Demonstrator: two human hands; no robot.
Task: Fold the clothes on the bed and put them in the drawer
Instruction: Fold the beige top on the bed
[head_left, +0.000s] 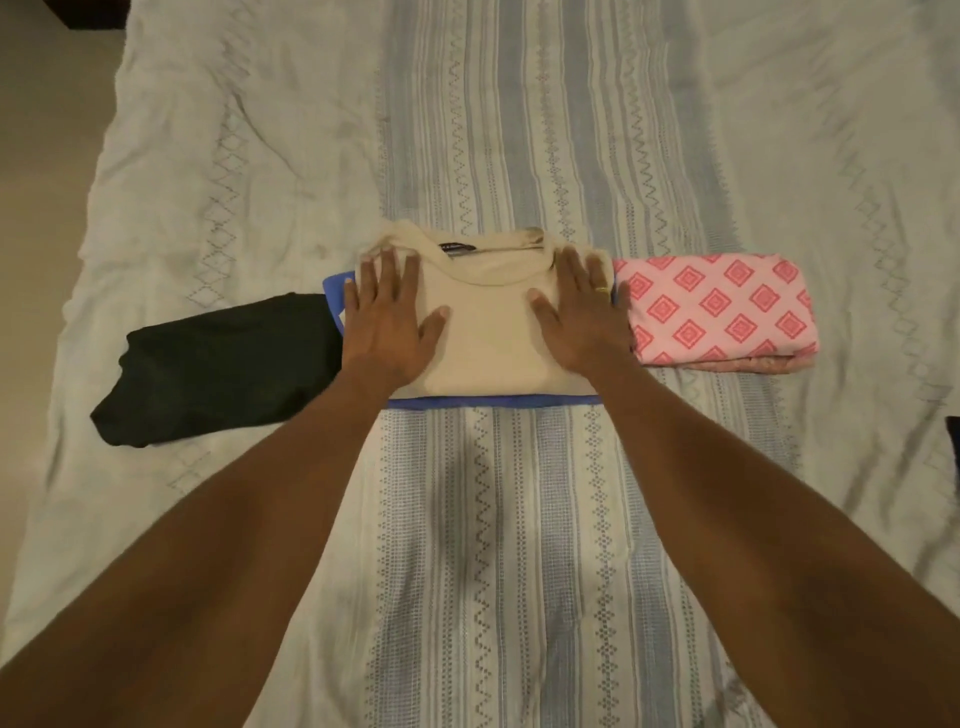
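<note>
Pressing left hand (387, 317) and right hand (584, 317) flat, fingers straight, gripping nothing, onto the folded beige top (488, 332) lying over a blue garment (493, 402) on the bed (519, 519), pink folded piece (717, 312) just right of it, black garment (218, 364) just left; seemingly finishing folding, leaving only stowing in an unseen drawer.
</note>
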